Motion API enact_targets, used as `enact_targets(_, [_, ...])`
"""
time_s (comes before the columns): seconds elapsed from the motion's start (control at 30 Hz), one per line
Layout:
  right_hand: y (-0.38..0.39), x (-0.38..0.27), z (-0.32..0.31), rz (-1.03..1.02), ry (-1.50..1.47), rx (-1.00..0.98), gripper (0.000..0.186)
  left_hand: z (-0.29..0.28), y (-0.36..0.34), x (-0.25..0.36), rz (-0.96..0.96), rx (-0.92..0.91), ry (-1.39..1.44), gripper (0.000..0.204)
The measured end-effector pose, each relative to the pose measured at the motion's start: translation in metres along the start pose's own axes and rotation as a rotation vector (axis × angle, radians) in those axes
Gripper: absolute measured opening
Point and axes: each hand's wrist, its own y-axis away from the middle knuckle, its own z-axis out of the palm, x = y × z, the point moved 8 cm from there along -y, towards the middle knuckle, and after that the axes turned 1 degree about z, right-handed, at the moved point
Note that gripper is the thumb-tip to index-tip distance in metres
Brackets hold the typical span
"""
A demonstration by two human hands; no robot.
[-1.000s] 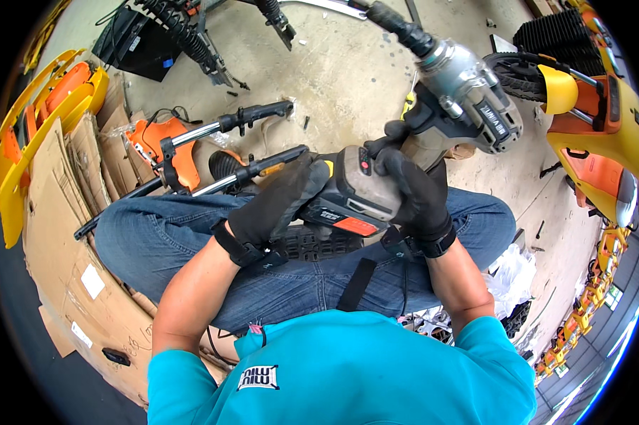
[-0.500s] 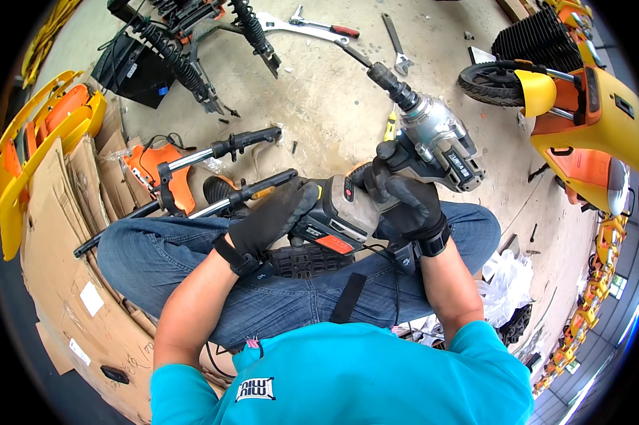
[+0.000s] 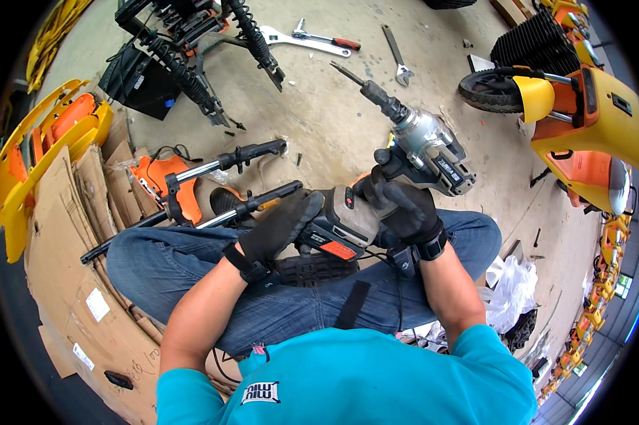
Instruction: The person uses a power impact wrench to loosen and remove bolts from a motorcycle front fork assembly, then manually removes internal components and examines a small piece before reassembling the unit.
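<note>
A cordless impact wrench (image 3: 429, 145) with a long screwdriver bit lies across my lap, its nose tilted up and to the left, away from me. My right hand (image 3: 403, 205), in a dark work glove, is wrapped round its handle. The grey battery pack (image 3: 344, 227) with a red-orange stripe forms the tool's base. My left hand (image 3: 284, 225), gloved too, is closed on the pack's left side. Below that hand, a dark treaded tyre (image 3: 312, 272) shows between my legs. A fork with two silver tubes (image 3: 209, 168) lies just beyond my left knee.
On the floor ahead lie an adjustable wrench (image 3: 397, 57), a larger silver wrench (image 3: 312, 42) and a ratchet (image 3: 326, 38). A black frame with springs (image 3: 185, 78) stands far left. Cardboard (image 3: 64, 262) lines the left; a yellow-orange scooter (image 3: 589, 120) stands right.
The picture has shifted slightly. The impact wrench's nose has swung a little left, so the bit shows more fully. Both hands keep their hold on the tool.
</note>
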Motion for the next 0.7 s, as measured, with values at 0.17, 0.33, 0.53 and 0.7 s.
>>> enact_targets(0.17, [0.001, 0.004, -0.006, 0.037, 0.008, 0.052, 0.046, 0.003, 0.004, 0.007, -0.076, 0.036, 0.028, 0.028])
enact_targets(0.33, [-0.001, 0.007, -0.007, 0.034, -0.011, 0.041, 0.045, 0.007, 0.006, 0.013, -0.104, 0.054, 0.044, 0.025])
enact_targets(0.53, [-0.003, 0.006, -0.002, 0.048, -0.037, 0.016, 0.052, 0.016, 0.006, 0.028, -0.001, 0.000, 0.001, 0.048])
enact_targets(0.7, [-0.003, 0.006, 0.001, 0.007, -0.167, -0.023, 0.050, 0.018, 0.007, 0.031, -0.028, -0.032, -0.026, 0.047])
